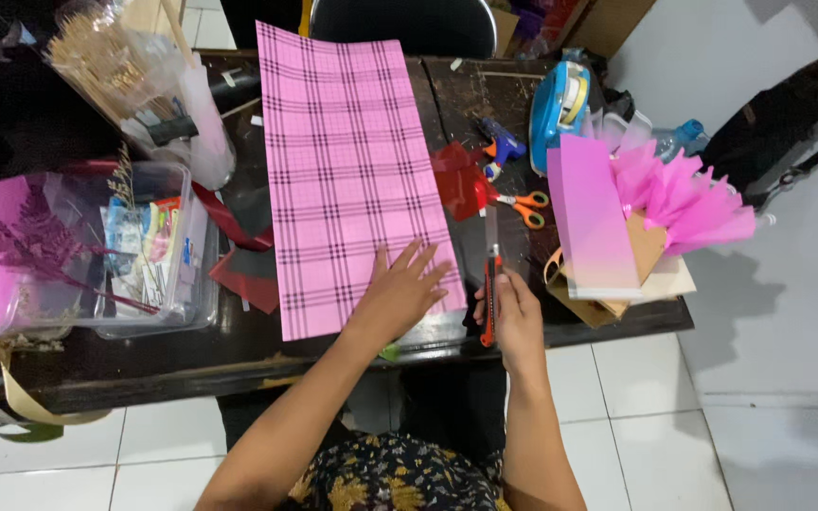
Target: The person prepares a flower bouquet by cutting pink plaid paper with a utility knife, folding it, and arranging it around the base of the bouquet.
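Note:
A long sheet of pink plaid wrapping paper [343,161] lies flat across the dark wooden table [144,360], running away from me. My left hand [400,293] presses flat, fingers spread, on the paper's near right corner. My right hand [513,317] grips a red and black utility knife [490,284], its blade pointing away from me beside the paper's right edge.
Orange-handled scissors [525,206] and red cellophane [461,180] lie right of the paper. A folded pink sheet [591,218], pink tissue [684,199] and a blue tape dispenser [560,104] stand at the right. A clear plastic box [144,246] and dried stems [115,57] sit left.

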